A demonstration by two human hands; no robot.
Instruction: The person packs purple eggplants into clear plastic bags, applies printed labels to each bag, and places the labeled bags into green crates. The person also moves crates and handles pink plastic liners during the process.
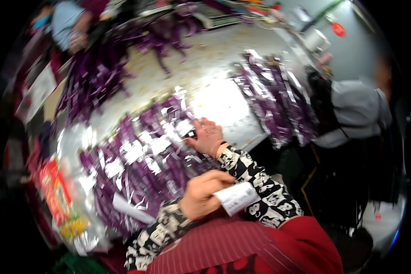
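A row of long purple eggplants in clear plastic bags lies on the table before me, with white labels on several bags. My right hand rests palm down on the bag at the row's right end, fingers spread, beside a white label. Closer to my body, my left hand holds a curling strip of white printed labels. The strip hangs from the fingers toward my right sleeve. Another white paper strip lies across the near end of the eggplants.
Loose eggplants are heaped along the far left side. More bagged eggplants lie at the table's right edge. Red and yellow packaging and clear plastic sit at left. One person stands at upper left, another at right.
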